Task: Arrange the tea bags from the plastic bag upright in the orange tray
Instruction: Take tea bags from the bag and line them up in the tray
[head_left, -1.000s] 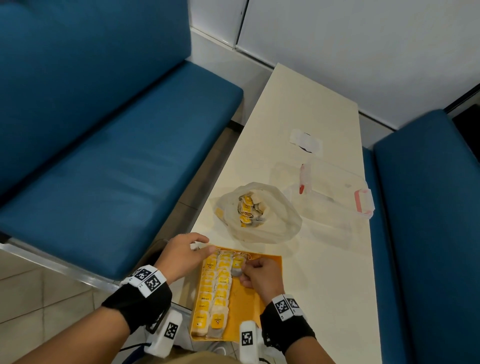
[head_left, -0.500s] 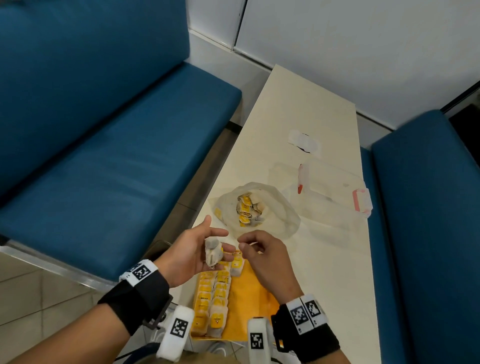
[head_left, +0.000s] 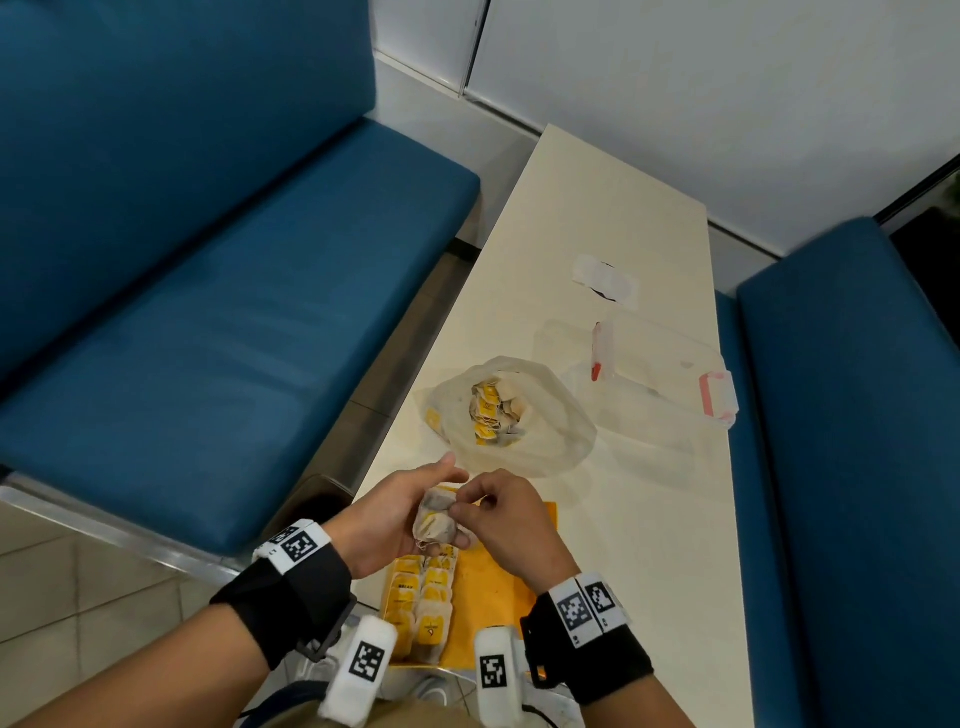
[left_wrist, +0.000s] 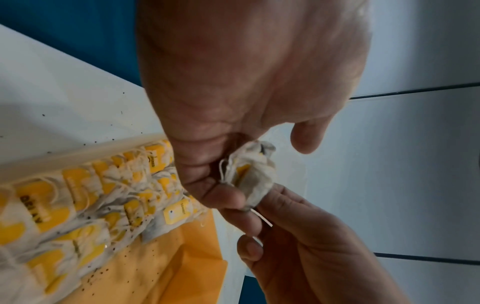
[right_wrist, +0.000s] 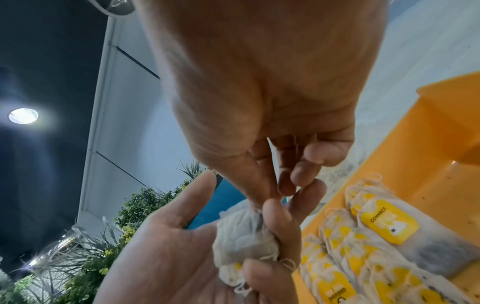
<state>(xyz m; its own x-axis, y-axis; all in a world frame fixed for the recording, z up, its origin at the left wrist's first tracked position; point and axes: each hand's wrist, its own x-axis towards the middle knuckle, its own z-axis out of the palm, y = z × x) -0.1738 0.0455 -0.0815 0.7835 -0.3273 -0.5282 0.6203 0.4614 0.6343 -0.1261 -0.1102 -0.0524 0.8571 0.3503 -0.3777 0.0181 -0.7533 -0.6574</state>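
Readying a tea bag above the tray.
Left hand (head_left: 387, 512) cradles a crumpled tea bag (head_left: 435, 521); right hand (head_left: 501, 512) grip pinches its top. Next, probably: straighten it, stand it beside the rows in the orange tray (head_left: 488, 597).

benches: blue bench (head_left: 208, 312) left of the cream table (head_left: 597, 208), another (head_left: 857, 415) right
container: clear container (head_left: 654, 379), pink latches, on the table
wall: white panels (head_left: 727, 78)

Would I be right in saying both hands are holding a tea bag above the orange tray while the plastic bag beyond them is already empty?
Not quite: the head view shows the plastic bag still holds tea bags. Otherwise yes, the left hand and right hand hold a tea bag above the orange tray.
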